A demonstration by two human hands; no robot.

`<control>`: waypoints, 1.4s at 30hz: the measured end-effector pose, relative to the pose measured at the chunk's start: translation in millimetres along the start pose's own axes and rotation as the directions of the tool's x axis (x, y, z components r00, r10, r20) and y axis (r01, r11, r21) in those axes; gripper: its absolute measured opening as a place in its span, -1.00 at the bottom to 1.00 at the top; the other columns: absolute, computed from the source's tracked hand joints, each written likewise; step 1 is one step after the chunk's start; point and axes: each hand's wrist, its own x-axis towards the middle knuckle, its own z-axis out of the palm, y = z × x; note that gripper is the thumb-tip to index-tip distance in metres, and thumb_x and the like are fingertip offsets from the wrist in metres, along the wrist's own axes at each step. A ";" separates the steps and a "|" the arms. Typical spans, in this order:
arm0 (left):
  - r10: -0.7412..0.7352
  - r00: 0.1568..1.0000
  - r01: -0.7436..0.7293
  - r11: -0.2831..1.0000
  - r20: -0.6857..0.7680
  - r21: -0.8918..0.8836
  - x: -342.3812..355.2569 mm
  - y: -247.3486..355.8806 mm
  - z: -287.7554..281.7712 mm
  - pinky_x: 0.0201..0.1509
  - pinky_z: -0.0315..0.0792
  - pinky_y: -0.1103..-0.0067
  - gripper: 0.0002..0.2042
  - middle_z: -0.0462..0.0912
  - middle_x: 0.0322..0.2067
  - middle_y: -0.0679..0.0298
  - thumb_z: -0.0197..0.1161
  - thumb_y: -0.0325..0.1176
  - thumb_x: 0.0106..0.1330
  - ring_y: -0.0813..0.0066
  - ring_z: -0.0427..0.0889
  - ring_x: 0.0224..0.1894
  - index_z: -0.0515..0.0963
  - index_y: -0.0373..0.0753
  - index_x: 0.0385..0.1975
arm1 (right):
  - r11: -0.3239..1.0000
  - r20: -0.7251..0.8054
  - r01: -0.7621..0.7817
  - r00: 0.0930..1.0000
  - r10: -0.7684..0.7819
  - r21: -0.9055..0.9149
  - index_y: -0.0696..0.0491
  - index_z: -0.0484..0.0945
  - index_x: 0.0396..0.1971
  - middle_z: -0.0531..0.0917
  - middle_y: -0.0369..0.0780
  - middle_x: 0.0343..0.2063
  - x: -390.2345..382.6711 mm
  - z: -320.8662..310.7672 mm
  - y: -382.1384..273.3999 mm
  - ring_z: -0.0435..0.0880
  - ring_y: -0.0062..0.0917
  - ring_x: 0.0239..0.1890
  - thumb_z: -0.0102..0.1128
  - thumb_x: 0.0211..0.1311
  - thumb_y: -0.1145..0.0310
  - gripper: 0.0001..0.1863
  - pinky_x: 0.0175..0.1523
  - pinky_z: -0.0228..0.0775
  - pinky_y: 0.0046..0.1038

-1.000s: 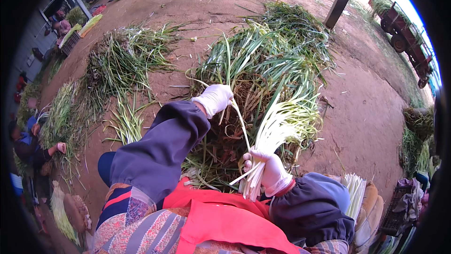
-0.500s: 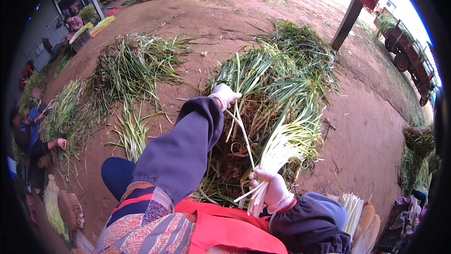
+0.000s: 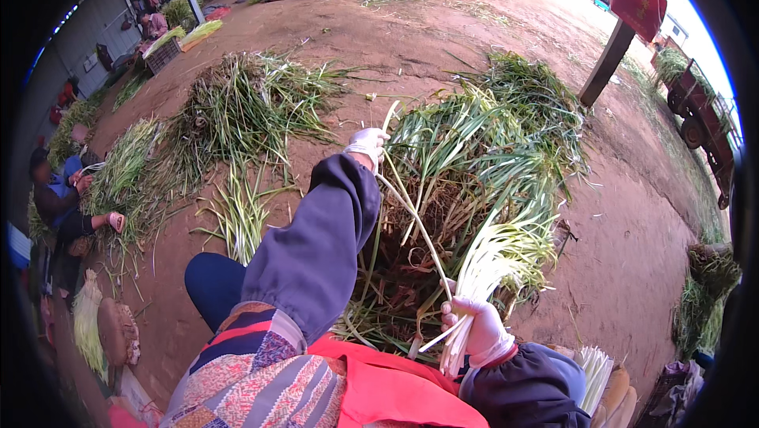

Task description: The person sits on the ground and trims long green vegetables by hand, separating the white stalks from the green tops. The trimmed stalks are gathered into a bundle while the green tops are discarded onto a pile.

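My left hand (image 3: 368, 145), in a white glove, is closed on a long, pale, leek-like stalk (image 3: 414, 214) at the near left edge of a green heap. The stalk slants down from it to my right hand (image 3: 484, 331), also gloved. That hand is wrapped round a bundle of pale leek-like stalks (image 3: 492, 262), white ends toward me and yellow-green leaves fanning away. One thin stalk end sticks out left from the bundle. The heap of leafy greens (image 3: 474, 147) lies in front of me, with brown, withered leaves (image 3: 431, 230) on its near side.
Another heap of greens (image 3: 253, 104) lies at left, with a small loose bunch (image 3: 239, 218) nearer me. A person (image 3: 67, 198) sits far left. A slanted post (image 3: 609, 64) bears a red bag (image 3: 639, 5). A loaded trailer (image 3: 700, 119) stands right; trimmed white stalks (image 3: 594, 376) lie lower right.
My left hand has moved left, away from my right hand, still gripping the stalk. My right hand keeps its hold on the bundle. The whole view has shifted slightly.
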 end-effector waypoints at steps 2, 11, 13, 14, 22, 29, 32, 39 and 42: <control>0.079 0.996 -0.078 0.996 -0.030 0.035 -6.8 -1.7 -12.7 -0.68 0.14 0.59 -0.94 0.21 -0.76 0.49 0.16 -0.35 0.22 0.63 0.06 -0.80 0.51 -0.17 -0.43 | 0.997 0.068 -0.064 0.996 0.061 0.046 0.08 0.35 0.08 0.50 -0.25 -0.47 -2.8 4.1 -11.8 0.48 -0.51 -0.48 0.05 0.16 0.36 -0.55 -0.33 0.38 -0.45; 0.015 0.994 -0.088 0.700 0.109 0.709 -59.0 11.9 -98.0 -0.77 0.27 0.63 -0.74 0.64 -0.49 0.26 0.23 -0.32 0.21 0.64 0.39 -0.79 0.54 -0.33 -0.17 | 0.459 0.201 0.763 0.415 -0.888 0.454 0.22 0.10 0.24 0.37 -0.29 -0.36 -71.4 -0.9 -165.1 0.40 -0.66 -0.35 0.12 0.24 0.42 -0.38 -0.13 0.40 -0.55; 0.066 0.992 -0.125 0.474 0.106 0.872 -60.8 4.2 -89.5 -0.76 0.28 0.64 -0.70 0.66 -0.52 0.24 0.23 -0.33 0.19 0.64 0.41 -0.80 0.54 -0.37 -0.14 | 0.291 -0.001 0.945 0.295 -0.956 0.148 0.21 0.11 0.24 0.37 -0.30 -0.35 -69.7 -8.6 -176.1 0.40 -0.64 -0.34 0.14 0.21 0.43 -0.37 -0.11 0.38 -0.57; 0.195 0.975 -0.189 0.506 0.102 0.841 -56.3 -2.9 -73.2 -0.75 0.27 0.65 -0.70 0.65 -0.54 0.26 0.23 -0.34 0.19 0.64 0.41 -0.79 0.56 -0.34 -0.12 | 0.376 0.132 0.870 0.352 -0.927 0.318 0.20 0.13 0.23 0.38 -0.30 -0.35 -60.1 -9.3 -178.8 0.41 -0.62 -0.33 0.15 0.20 0.43 -0.38 -0.11 0.38 -0.56; 0.263 0.885 -0.321 -0.249 0.383 0.914 0.6 -65.0 74.2 -0.35 0.52 0.45 -0.66 0.67 -0.53 0.23 0.08 -0.05 0.24 0.37 0.68 -0.46 0.66 -0.19 -0.39 | 0.665 0.205 0.583 0.660 -0.723 0.466 0.11 0.34 -0.28 0.38 -0.33 -0.42 8.0 3.3 -144.4 0.37 -0.64 -0.44 0.14 0.19 0.49 -0.82 -0.27 0.33 -0.55; 0.304 0.920 -0.303 0.146 0.248 0.942 2.4 -68.0 53.0 -0.58 0.43 0.53 -0.73 0.60 -0.68 0.28 0.28 -0.13 0.11 0.47 0.55 -0.71 0.62 -0.23 -0.57 | 0.692 0.122 0.585 0.720 -0.683 0.423 0.09 0.38 -0.15 0.47 -0.28 -0.36 27.4 21.3 -128.4 0.39 -0.63 -0.43 0.13 0.16 0.53 -0.75 -0.25 0.33 -0.54; 0.250 0.895 -0.396 0.060 0.370 0.916 -23.7 -66.4 72.9 -0.47 0.48 0.56 -0.72 0.65 -0.58 0.27 0.31 -0.10 0.08 0.48 0.62 -0.62 0.63 -0.23 -0.51 | 0.749 0.152 0.542 0.762 -0.629 0.382 0.09 0.37 -0.11 0.49 -0.26 -0.38 40.3 29.0 -114.3 0.44 -0.57 -0.43 0.15 0.12 0.53 -0.69 -0.25 0.36 -0.49; 0.217 0.866 -0.369 0.885 0.450 0.283 -150.9 -34.2 46.6 -0.61 0.30 0.77 -0.84 0.58 -0.58 0.32 0.29 -0.40 0.14 0.71 0.47 -0.67 0.58 -0.37 -0.37 | 0.776 0.077 0.504 0.819 -0.569 0.381 0.10 0.41 -0.19 0.51 -0.25 -0.43 44.3 25.0 -107.8 0.44 -0.58 -0.46 0.17 0.14 0.48 -0.77 -0.33 0.37 -0.53; 0.140 0.897 -0.309 0.878 0.420 0.366 -198.2 -56.8 35.4 -0.59 0.34 0.77 -0.81 0.59 -0.59 0.34 0.30 -0.38 0.17 0.70 0.49 -0.67 0.57 -0.38 -0.32 | 0.854 -0.014 0.488 0.869 -0.494 0.180 0.14 0.38 -0.03 0.55 -0.16 -0.36 63.5 26.5 -80.1 0.52 -0.51 -0.44 0.18 0.13 0.48 -0.62 -0.33 0.45 -0.48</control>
